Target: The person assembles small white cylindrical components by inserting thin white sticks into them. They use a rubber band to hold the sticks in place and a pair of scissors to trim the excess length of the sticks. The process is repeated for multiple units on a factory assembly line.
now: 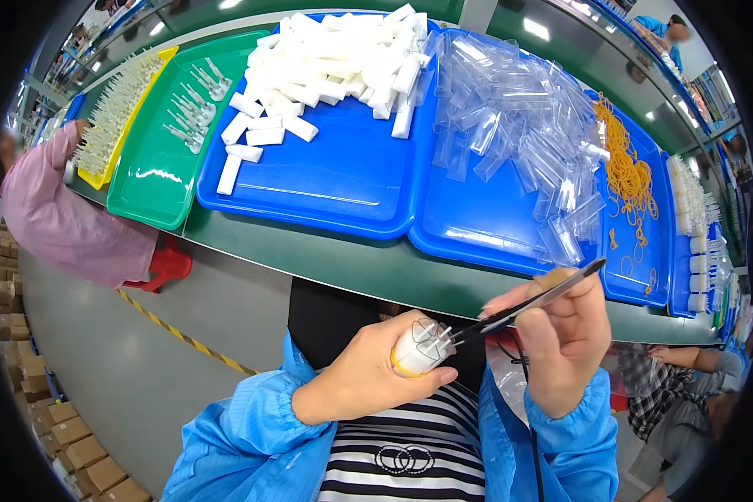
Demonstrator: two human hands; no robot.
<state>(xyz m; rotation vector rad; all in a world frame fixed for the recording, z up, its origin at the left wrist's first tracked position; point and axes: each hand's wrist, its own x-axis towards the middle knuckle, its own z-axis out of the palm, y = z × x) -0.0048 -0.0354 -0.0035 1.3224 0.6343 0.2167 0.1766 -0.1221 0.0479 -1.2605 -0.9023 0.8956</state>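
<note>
My left hand [356,372] is wrapped round a small white foam bundle [414,353] in front of my belly. A yellow rubber band circles the bundle low down, clear film stands up at its top, and thin white pins stick out there. In my right hand [565,347] is a pair of black tweezers [523,308], gripped between thumb and fingers. The tips of the tweezers reach the pins at the top of the bundle; whether they pinch one I cannot tell.
On the green bench [309,272] stand a blue tray [326,188] of white foam blocks, another blue tray [468,217] of clear plastic sleeves, and yellow rubber bands [627,167]. A green tray [155,180] holds white pinned parts. A person in a pink sleeve [71,226] sits left.
</note>
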